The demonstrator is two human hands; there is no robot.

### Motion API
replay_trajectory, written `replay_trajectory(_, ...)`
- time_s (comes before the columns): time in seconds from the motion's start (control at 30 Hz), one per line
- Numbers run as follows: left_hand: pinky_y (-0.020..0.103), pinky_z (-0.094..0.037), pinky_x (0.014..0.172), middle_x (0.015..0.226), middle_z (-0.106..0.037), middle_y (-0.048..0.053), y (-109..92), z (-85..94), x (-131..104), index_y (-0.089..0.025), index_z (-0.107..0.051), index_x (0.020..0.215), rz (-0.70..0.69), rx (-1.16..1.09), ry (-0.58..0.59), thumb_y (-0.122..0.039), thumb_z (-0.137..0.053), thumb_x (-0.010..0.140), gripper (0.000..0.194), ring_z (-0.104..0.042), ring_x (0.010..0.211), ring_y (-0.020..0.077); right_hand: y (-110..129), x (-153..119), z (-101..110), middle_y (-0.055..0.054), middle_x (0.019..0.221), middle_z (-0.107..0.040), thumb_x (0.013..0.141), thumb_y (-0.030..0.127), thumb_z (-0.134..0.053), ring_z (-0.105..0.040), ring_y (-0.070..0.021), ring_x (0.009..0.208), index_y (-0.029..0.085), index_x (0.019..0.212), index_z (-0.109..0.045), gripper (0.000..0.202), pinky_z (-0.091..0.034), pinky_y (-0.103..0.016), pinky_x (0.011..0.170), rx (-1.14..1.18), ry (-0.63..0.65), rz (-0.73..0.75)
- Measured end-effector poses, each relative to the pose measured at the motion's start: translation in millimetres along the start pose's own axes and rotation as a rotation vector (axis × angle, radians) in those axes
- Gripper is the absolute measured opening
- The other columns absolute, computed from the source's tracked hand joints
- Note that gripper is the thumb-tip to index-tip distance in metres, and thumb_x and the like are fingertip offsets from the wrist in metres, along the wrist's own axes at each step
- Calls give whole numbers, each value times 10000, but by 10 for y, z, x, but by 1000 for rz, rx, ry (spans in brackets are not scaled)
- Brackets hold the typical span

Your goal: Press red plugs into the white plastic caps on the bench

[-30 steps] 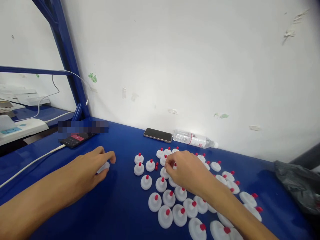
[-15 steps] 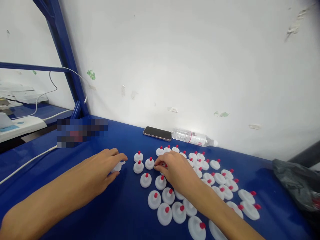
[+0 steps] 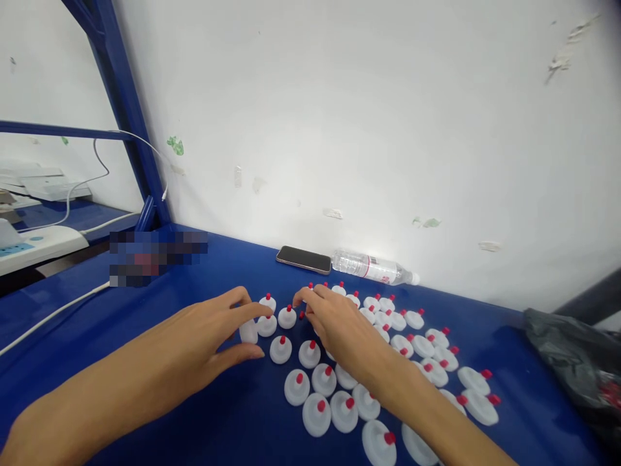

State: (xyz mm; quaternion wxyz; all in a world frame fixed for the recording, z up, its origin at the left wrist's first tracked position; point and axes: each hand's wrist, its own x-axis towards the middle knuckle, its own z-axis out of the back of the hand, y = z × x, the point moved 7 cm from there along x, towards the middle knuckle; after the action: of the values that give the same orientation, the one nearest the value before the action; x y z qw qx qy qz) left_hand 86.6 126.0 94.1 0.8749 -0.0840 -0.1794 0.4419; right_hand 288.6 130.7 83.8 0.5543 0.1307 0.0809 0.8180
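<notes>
**Both hands among the red-tipped white caps**

The left hand [image 3: 213, 330] pinches a white cap [image 3: 249, 331] between thumb and fingers, just beside the cluster of red-tipped caps [image 3: 317, 388] on the blue table [image 3: 233, 414]. The right hand [image 3: 334, 323] rests curled over the cluster; its grip is hidden. A phone [image 3: 304, 259] and water bottle [image 3: 371, 267] lie along the far edge.

White cap [image 3: 249, 331], no red tip showing, pinched betw. left hand [image 3: 213, 333] thumb & fingers, touching the blue table. Just right of it, rows of white caps w/ red tips [image 3: 310, 388], upright, running under & beyond right hand [image 3: 334, 323], whose fingertips sit on them.
</notes>
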Motion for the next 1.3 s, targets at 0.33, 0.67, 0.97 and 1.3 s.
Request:
replay_trajectory(0.33, 291, -438, 673, 1139, -719, -33, -102, 71, 81, -386, -754, 1280, -1, -86, -44, -512, -714, 996, 314, -630, 734, 148, 166, 1, 280, 34, 959, -778, 902, 169, -831, -747, -138, 924, 245, 968, -744, 132, -589, -266, 845, 1146, -87, -32)
replay_trajectory(0.67, 235, -430, 555, 1118, -712, -40, -244, 212, 73, -391, -751, 1274, -80, -85, -139, -524, -685, 1027, 288, -592, 640, 97, 202, -5, 175, 11, 860, -798, 705, 231, -999, -774, -153, 847, 211, 819, -752, 272, -577, -253, 771, 1377, -18, -53)
replay_trajectory(0.97, 177, -459, 557, 1071, -709, -64, -469, 406, -23, -501, -608, 1461, -275, -184, -283, -397, -732, 1031, 460, -553, 607, 54, 223, -24, 125, 40, 1107, -751, 684, 159, -1010, -726, -112, 921, 343, 1313, -712, 721, -586, -218, 790, 1568, 250, -56)
replay_trajectory(1.3, 204, -605, 755, 1168, -827, -54, -652, 369, -135, -492, -669, 1407, -336, -63, -392, -452, -587, 1102, 318, -736, 738, 108, 558, -173, 151, 71, 812, -658, 653, 172, -1010, -623, -66, 722, 223, 973, -779, 398, -499, -162, 666, 1627, 524, 44)
